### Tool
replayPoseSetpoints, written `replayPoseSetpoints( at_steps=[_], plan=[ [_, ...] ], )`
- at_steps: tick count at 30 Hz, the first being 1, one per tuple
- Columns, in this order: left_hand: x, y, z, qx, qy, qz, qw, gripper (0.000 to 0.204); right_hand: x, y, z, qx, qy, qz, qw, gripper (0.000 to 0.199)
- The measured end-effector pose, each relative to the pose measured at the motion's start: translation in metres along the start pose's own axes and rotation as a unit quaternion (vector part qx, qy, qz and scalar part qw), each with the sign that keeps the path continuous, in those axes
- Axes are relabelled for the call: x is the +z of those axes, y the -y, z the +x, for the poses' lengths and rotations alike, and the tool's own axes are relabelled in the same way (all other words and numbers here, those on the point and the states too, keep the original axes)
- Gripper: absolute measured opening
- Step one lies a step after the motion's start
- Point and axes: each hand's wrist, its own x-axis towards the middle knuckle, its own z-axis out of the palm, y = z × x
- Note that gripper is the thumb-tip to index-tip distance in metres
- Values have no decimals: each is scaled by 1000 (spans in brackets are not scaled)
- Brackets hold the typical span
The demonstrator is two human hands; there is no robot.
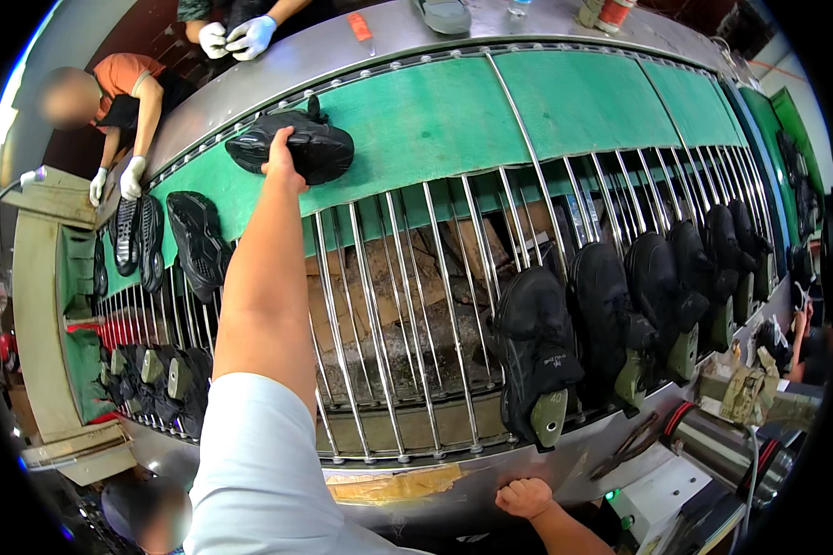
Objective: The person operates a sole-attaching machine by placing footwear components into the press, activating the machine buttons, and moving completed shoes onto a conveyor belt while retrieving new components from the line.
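My left hand (284,165) reaches far across the conveyor, its fingers closed on a chunky black shoe sole (326,153) at the green belt (416,129). Whether that is one sole or two lying together, I cannot tell. My right hand (525,498) is curled into a fist against the near metal edge; no object shows in it. Left of my arm, another black sole (197,236) lies tread up. To the right, black shoe uppers on green lasts (537,347) stand in a row on the chrome rods (440,277).
A co-worker in an orange shirt (134,79) has gloved hands near black soles (125,236) at the far left. Another person's gloved hands (241,39) are across the table. An orange-handled brush (359,28) lies there. A metal cylinder machine (713,444) stands at the near right.
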Motion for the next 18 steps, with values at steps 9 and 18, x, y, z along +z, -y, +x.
replayPoseSetpoints(
  at_steps=[9,18],
  plan=[
    [-73,33,-90,-25,82,60,995,76,7,1,-3,7,-9,-7,1000,29],
    [-255,192,-305,-70,437,-157,883,83,3,10,-1,8,-48,-48,998,21]
  ],
)
